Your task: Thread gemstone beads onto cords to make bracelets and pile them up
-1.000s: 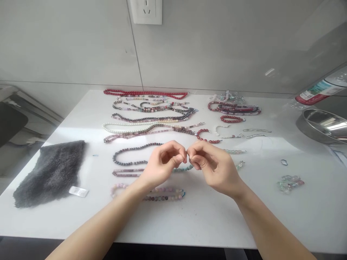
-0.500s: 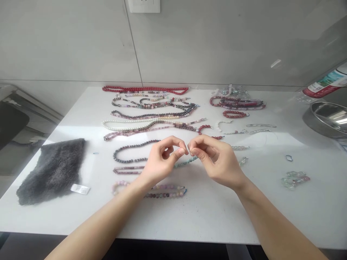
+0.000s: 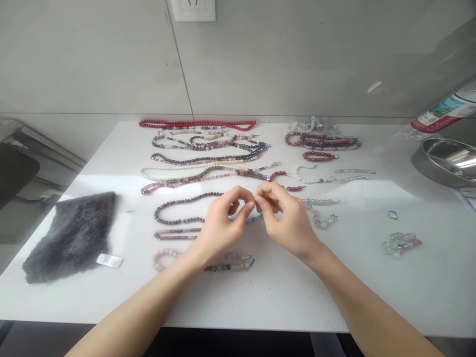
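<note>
In the head view, the two hands met over the middle of the white table (image 3: 293, 302). The left hand (image 3: 222, 220) had its thumb and forefinger pressed together in a fine pinch, and the right hand (image 3: 288, 218) made the same pinch, so that the tips were touching or almost touching. Whether something thin was between them, I cannot tell; no bead showed there. In my judgement, such a pinch, with the fingertips close together, suited a small or thin thing, because it gave control from both sides.

The nearest thing was the turquoise bead string (image 3: 254, 218), just below the fingertips in the view. The hands covered much of it, and whether it was touched is not clear. Its visible part ran roughly from left to right, the right end a little farther from the person; where its ends pointed was hidden.

To the left, the dark bead string (image 3: 182, 219), the purple tube string (image 3: 178, 230) and the lilac bead string (image 3: 162, 252) also lay lengthwise from side to side, each with its bend at the left. They were probably spread in rows so that they would not tangle.
</note>
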Available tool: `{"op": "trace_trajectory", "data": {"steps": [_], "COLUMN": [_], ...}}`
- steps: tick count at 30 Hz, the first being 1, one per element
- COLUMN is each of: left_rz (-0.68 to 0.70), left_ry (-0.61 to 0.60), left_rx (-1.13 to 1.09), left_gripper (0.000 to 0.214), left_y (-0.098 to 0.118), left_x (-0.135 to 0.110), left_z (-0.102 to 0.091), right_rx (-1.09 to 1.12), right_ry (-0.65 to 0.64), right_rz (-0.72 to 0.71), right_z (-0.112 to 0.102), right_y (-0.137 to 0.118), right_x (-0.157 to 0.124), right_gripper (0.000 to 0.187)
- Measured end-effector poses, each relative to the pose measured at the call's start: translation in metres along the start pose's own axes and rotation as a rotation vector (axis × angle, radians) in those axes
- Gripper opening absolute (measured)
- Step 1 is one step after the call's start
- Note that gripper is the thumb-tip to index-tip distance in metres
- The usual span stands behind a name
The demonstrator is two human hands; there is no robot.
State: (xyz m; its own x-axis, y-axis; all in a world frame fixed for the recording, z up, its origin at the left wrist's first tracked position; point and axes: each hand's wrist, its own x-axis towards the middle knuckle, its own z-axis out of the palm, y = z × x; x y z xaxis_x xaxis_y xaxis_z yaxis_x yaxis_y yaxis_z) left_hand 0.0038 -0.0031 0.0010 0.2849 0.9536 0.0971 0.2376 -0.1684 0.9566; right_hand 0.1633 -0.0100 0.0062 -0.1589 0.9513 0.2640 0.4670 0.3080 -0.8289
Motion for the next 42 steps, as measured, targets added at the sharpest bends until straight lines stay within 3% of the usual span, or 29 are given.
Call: {"op": "trace_trajectory", "data": {"steps": [8, 14, 26, 42], "left_rz": [-0.176, -0.140, -0.169, -0.138], "left_ry": [-0.053, -0.029, 0.014, 0.096], "left_rx": [-0.344, -0.437, -0.452, -0.362], "left_gripper": [0.021, 0.020, 0.023, 0.022], "left_y": [0.009, 0.009, 0.008, 0.009], "left_x": [0.002, 0.000, -0.001, -0.004], "left_z": [-0.005, -0.003, -0.004, -0.007], "right_rx": [0.414, 0.581, 0.749, 0.720], "right_ry": [0.059, 0.030, -0.017, 0.031], "right_rz": [0.184, 0.238, 0.239, 0.217], "right_z": [0.002, 0.001, -0.001, -0.005], "right_y": [-0.014, -0.014, -0.012, -0.017], "right_x": [0.002, 0.003, 0.001, 0.001], "right_gripper": [0.016, 0.019, 0.016, 0.014]}}
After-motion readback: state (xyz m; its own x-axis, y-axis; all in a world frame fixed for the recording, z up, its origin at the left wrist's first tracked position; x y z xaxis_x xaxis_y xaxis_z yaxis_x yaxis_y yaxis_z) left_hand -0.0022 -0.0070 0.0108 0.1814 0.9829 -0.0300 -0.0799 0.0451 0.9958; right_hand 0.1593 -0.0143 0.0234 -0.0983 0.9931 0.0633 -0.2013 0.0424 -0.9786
